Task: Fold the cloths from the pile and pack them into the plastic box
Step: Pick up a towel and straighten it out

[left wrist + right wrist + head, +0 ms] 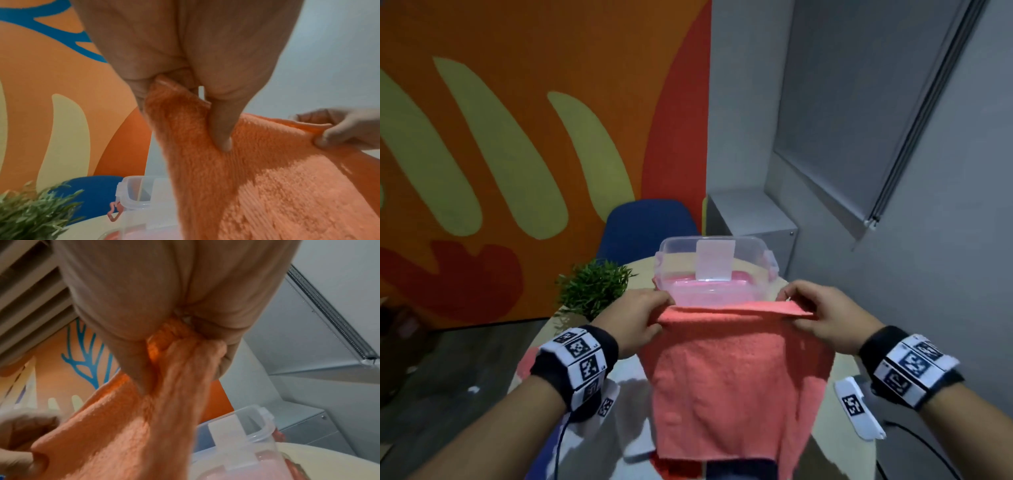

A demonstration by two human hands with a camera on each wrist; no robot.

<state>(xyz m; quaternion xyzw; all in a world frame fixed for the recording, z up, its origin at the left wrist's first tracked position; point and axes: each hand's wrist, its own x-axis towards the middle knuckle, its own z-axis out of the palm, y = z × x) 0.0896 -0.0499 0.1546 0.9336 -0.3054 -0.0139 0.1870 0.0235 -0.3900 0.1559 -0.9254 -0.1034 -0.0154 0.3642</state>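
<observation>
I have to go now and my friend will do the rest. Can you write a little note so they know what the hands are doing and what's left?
Left hand: pinches the top left corner of the coral towel.
Right hand: pinches the top right corner. The towel hangs between both hands, lifted, in front of the clear plastic box.
Box: open on the round table, with something pink already inside; I cannot tell what.
More cloths lie on the table under the towel.
Done: this towel is picked up and spread.
Left: fold it, put it in the box, then do the remaining cloths.
</observation>
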